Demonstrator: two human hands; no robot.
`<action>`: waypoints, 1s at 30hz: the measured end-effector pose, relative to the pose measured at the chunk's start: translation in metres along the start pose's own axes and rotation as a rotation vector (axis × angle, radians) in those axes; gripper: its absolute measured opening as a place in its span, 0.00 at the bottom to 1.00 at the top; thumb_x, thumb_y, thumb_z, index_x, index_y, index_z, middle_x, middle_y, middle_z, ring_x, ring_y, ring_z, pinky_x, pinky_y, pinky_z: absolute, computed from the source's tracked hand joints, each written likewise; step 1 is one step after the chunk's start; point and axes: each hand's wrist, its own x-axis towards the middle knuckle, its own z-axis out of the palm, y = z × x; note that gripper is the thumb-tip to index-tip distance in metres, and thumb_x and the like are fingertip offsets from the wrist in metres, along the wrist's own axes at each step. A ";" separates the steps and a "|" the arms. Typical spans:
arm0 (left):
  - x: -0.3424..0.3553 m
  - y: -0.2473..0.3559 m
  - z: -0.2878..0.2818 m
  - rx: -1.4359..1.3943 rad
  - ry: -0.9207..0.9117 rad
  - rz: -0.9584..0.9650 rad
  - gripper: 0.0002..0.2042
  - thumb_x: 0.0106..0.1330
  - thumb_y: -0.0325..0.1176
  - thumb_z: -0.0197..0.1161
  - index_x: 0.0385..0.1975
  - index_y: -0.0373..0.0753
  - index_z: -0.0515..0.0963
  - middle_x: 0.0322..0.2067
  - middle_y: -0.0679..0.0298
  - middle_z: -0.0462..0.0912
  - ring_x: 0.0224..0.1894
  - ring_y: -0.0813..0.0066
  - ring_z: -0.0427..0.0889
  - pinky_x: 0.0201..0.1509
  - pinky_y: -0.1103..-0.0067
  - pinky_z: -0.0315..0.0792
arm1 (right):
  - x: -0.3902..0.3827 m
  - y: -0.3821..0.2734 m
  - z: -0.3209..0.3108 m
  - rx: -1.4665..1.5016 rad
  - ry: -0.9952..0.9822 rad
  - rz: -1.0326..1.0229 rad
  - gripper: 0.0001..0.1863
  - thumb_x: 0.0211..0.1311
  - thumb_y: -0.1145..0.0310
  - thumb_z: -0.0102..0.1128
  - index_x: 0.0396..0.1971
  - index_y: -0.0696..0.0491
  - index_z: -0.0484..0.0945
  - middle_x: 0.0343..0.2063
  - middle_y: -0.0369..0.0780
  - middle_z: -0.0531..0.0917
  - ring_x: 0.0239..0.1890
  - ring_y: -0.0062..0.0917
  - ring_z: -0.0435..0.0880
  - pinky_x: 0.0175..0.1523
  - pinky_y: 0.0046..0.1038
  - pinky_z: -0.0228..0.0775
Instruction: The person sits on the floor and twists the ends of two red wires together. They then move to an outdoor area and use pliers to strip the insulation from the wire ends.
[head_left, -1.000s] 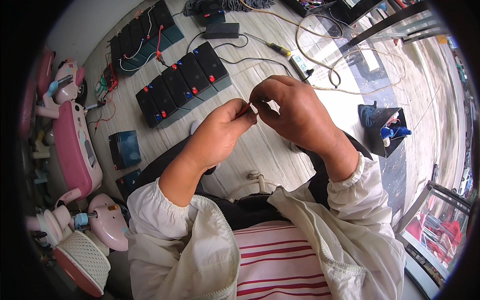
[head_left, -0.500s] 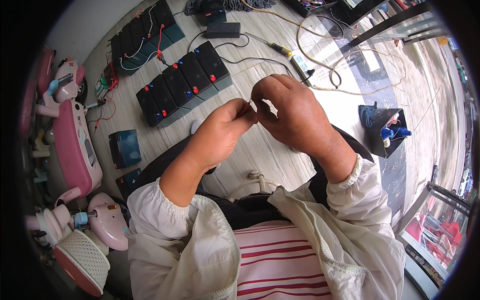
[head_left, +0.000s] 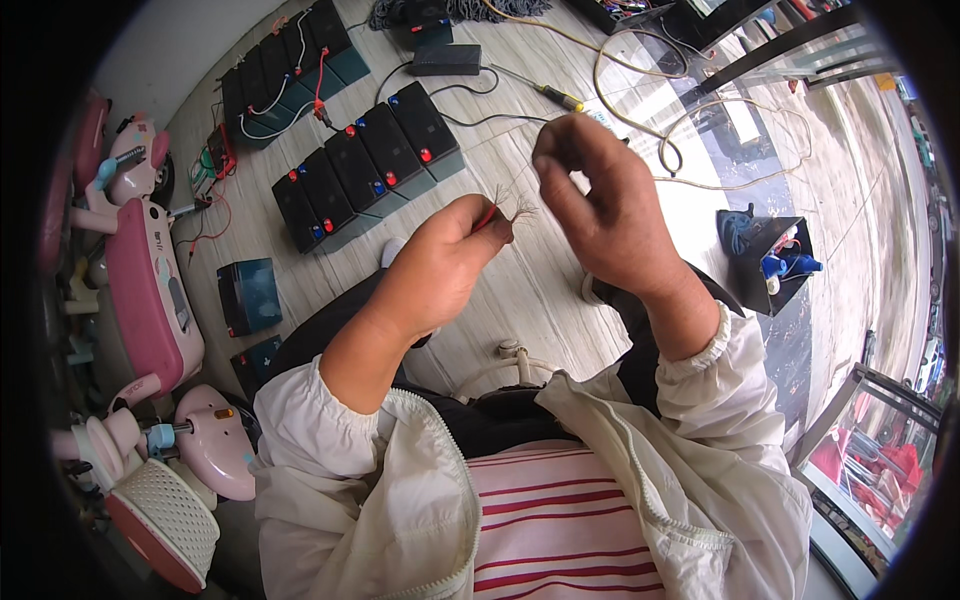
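In the head view, the left hand [head_left: 435, 262], near the middle of the frame, pinches a red wire [head_left: 486, 218] between thumb and forefinger, its bare strands [head_left: 524, 210] fanning out in two tufts past the fingertips. The right hand [head_left: 615, 220], just right of centre and apart from the strands, has its fingers loosely curled, and I cannot tell whether their tips grip anything. Toward the upper left stands a row of black batteries [head_left: 358, 160], with a black power adapter [head_left: 446, 61] and a yellow-handled screwdriver [head_left: 560, 98] at upper centre.
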 end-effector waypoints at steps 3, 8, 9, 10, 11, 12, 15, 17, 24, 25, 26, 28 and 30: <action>-0.001 0.001 -0.001 -0.086 0.041 -0.085 0.05 0.70 0.32 0.54 0.33 0.40 0.71 0.25 0.76 0.65 0.22 0.92 0.55 0.20 0.89 0.48 | 0.010 0.004 -0.021 0.129 0.198 0.056 0.05 0.66 0.74 0.55 0.34 0.60 0.72 0.28 0.35 0.77 0.29 0.14 0.72 0.36 0.18 0.67; 0.003 -0.005 -0.012 -0.426 0.210 -0.105 0.05 0.71 0.34 0.53 0.34 0.43 0.71 0.27 0.74 0.67 0.19 0.93 0.54 0.16 0.93 0.48 | 0.021 0.013 -0.064 0.376 0.457 -0.061 0.08 0.66 0.70 0.57 0.39 0.59 0.76 0.31 0.34 0.78 0.33 0.16 0.75 0.41 0.19 0.68; 0.003 -0.004 -0.015 -0.502 0.243 -0.114 0.05 0.71 0.35 0.53 0.34 0.43 0.71 0.27 0.74 0.68 0.19 0.93 0.55 0.16 0.93 0.48 | 0.019 0.011 -0.069 0.366 0.399 -0.069 0.07 0.66 0.71 0.57 0.38 0.59 0.75 0.31 0.34 0.78 0.33 0.16 0.74 0.42 0.18 0.66; 0.005 -0.006 -0.018 -0.549 0.251 -0.099 0.06 0.72 0.36 0.53 0.34 0.43 0.71 0.31 0.71 0.72 0.17 0.93 0.55 0.16 0.93 0.51 | 0.016 0.009 -0.069 0.364 0.268 -0.056 0.07 0.66 0.71 0.57 0.37 0.59 0.75 0.31 0.33 0.77 0.33 0.16 0.73 0.43 0.18 0.66; 0.004 -0.004 -0.017 -0.549 0.253 -0.084 0.06 0.72 0.36 0.52 0.34 0.43 0.71 0.32 0.70 0.74 0.17 0.92 0.55 0.17 0.91 0.52 | 0.013 0.004 -0.066 0.363 0.138 -0.041 0.06 0.67 0.71 0.56 0.36 0.59 0.75 0.31 0.33 0.77 0.34 0.16 0.73 0.43 0.17 0.65; 0.003 0.001 -0.015 -0.549 0.254 -0.070 0.07 0.72 0.36 0.52 0.34 0.42 0.71 0.33 0.69 0.76 0.17 0.92 0.55 0.17 0.90 0.53 | 0.010 -0.002 -0.058 0.273 -0.045 -0.024 0.05 0.66 0.72 0.56 0.35 0.59 0.74 0.31 0.34 0.76 0.34 0.15 0.72 0.42 0.18 0.64; 0.003 0.004 -0.010 -0.563 0.184 -0.042 0.07 0.72 0.36 0.51 0.35 0.40 0.70 0.37 0.66 0.79 0.16 0.91 0.55 0.18 0.89 0.56 | 0.003 -0.007 -0.026 -0.010 -0.278 -0.101 0.06 0.56 0.77 0.61 0.33 0.58 0.73 0.26 0.39 0.75 0.32 0.27 0.75 0.40 0.26 0.68; 0.002 0.005 -0.005 -0.571 0.135 -0.053 0.06 0.73 0.36 0.50 0.37 0.41 0.69 0.38 0.65 0.80 0.16 0.91 0.56 0.17 0.89 0.56 | 0.003 -0.003 -0.011 -0.259 -0.239 -0.244 0.09 0.49 0.77 0.63 0.31 0.57 0.73 0.25 0.41 0.76 0.31 0.36 0.76 0.37 0.33 0.68; -0.002 0.009 -0.003 -0.565 0.025 -0.081 0.06 0.73 0.35 0.50 0.36 0.42 0.69 0.31 0.69 0.76 0.17 0.92 0.56 0.16 0.91 0.53 | 0.001 0.001 0.010 -0.514 -0.084 -0.297 0.11 0.45 0.73 0.66 0.29 0.52 0.74 0.25 0.39 0.76 0.32 0.37 0.76 0.36 0.35 0.69; -0.001 0.009 -0.004 -0.569 0.015 -0.077 0.06 0.72 0.35 0.51 0.34 0.41 0.69 0.29 0.70 0.74 0.17 0.92 0.56 0.17 0.90 0.53 | 0.001 0.001 0.011 -0.528 -0.070 -0.297 0.11 0.45 0.73 0.66 0.29 0.52 0.74 0.26 0.39 0.76 0.32 0.37 0.76 0.36 0.35 0.69; -0.001 0.009 -0.004 -0.573 0.004 -0.074 0.06 0.70 0.34 0.53 0.33 0.41 0.69 0.27 0.71 0.73 0.17 0.91 0.56 0.18 0.89 0.52 | 0.001 0.001 0.011 -0.536 -0.062 -0.296 0.11 0.45 0.73 0.66 0.29 0.52 0.74 0.26 0.39 0.76 0.32 0.37 0.76 0.36 0.35 0.69; -0.001 0.006 -0.004 -0.552 0.007 -0.068 0.06 0.72 0.35 0.52 0.33 0.42 0.70 0.28 0.72 0.71 0.18 0.93 0.56 0.17 0.91 0.50 | 0.000 0.001 0.012 -0.552 -0.046 -0.292 0.10 0.46 0.73 0.66 0.29 0.52 0.74 0.26 0.38 0.77 0.32 0.37 0.76 0.36 0.35 0.69; -0.001 0.006 -0.004 -0.522 0.022 -0.066 0.06 0.71 0.35 0.53 0.33 0.42 0.70 0.27 0.74 0.68 0.19 0.93 0.55 0.17 0.91 0.49 | -0.001 0.002 0.013 -0.526 -0.057 -0.260 0.10 0.46 0.73 0.65 0.30 0.52 0.75 0.27 0.39 0.76 0.33 0.38 0.76 0.38 0.35 0.69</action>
